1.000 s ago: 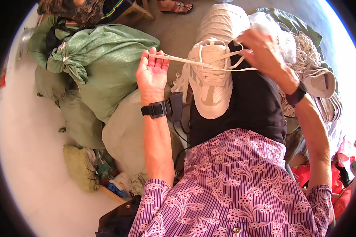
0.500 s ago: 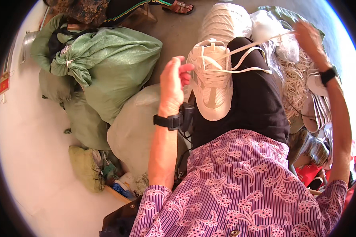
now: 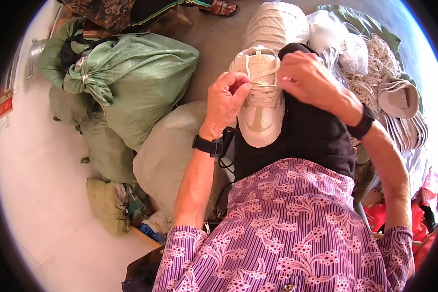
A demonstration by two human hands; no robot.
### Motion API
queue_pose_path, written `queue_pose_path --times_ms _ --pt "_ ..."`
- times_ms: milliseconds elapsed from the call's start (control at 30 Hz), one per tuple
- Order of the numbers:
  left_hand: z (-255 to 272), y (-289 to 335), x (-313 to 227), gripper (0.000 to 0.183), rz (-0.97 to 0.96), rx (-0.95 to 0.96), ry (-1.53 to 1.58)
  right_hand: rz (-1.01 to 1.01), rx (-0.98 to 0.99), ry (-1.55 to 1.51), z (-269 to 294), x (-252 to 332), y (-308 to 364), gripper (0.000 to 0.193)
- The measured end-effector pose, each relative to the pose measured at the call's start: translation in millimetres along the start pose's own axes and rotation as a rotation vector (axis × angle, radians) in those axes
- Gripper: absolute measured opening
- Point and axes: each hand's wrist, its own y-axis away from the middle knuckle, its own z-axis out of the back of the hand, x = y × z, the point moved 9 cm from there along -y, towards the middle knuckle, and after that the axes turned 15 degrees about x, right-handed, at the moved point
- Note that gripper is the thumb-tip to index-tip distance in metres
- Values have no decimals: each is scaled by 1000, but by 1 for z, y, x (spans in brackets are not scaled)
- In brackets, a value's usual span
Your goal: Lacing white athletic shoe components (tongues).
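Observation:
A pale cream sneaker (image 3: 262,119) rests on my black-trousered leg, its toe toward me. A cream shoelace (image 3: 263,78) crosses the tongue in several rows. At the shoe's left edge my left hand (image 3: 225,100) is closed, thumb and forefinger pinched beside the eyelets on the lace. My right hand (image 3: 312,80) is curled at the shoe's right edge, its fingers closed on the lace end; their tips are partly hidden and slightly blurred.
Green sacks (image 3: 146,80) and a whitish sack (image 3: 173,155) stand at the left. A wrapped white bundle (image 3: 276,24) lies beyond the shoe. At the right are a heap of laces (image 3: 370,82), a loose shoe part (image 3: 399,99) and stacked shoe pieces (image 3: 406,131). Another person's sandaled foot (image 3: 224,7) shows at the top.
My right hand has come from the far right, where it held the lace stretched out, back to the shoe. My left hand has moved slightly right and down, its fingers now pinched.

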Motion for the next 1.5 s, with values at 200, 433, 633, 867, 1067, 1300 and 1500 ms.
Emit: queue_pose_path --times_ms 200,433,633,867,1067,1300,1500 --pt "-3 -5 -25 14 -105 137 -270 -63 102 36 -13 10 -12 9" --pt "-11 -13 -48 11 -288 206 -579 -139 72 68 -16 -6 -19 7" --pt "-14 -15 -51 10 -315 282 -664 -113 82 32 -16 -8 -22 7" --pt "-24 -17 -44 13 -370 279 -882 -118 105 73 -15 -9 -22 6" --pt "-18 -16 -40 13 -332 236 -827 -79 61 27 -15 -11 -18 4" --pt "-9 -22 -47 9 -358 314 -640 -61 19 36 -11 -3 -11 6" --pt "-19 -28 -57 6 -401 379 -792 -54 36 26 -16 4 -7 8"
